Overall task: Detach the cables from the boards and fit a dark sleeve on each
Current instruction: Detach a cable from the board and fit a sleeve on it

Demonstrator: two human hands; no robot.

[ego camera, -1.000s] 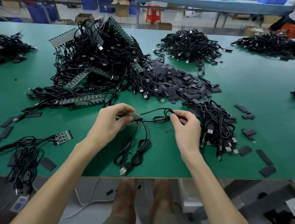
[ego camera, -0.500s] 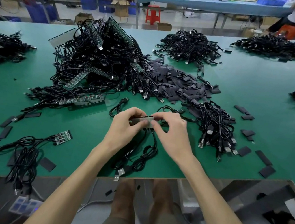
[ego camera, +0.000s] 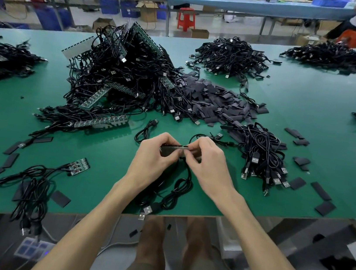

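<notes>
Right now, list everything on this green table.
green work table: one, green, across view
heap of black cables on long green boards: one, black and green, centre-left
pile of flat dark sleeves: one, dark grey, centre
bundle of loose black USB cables: one, black, right of hands
other black cable piles: four, black, table edges
small green board with cables: one, green, near left
held dark sleeve: one, dark grey, between both hands
left hand, right hand: two, pinching that sleeve

Held sleeve (ego camera: 171,151) front-centre; board-and-cable heap (ego camera: 121,76) behind-left, sleeve pile (ego camera: 213,101) right of that heap; cable bundle (ego camera: 261,155) right, small board (ego camera: 80,164) front-left.
</notes>
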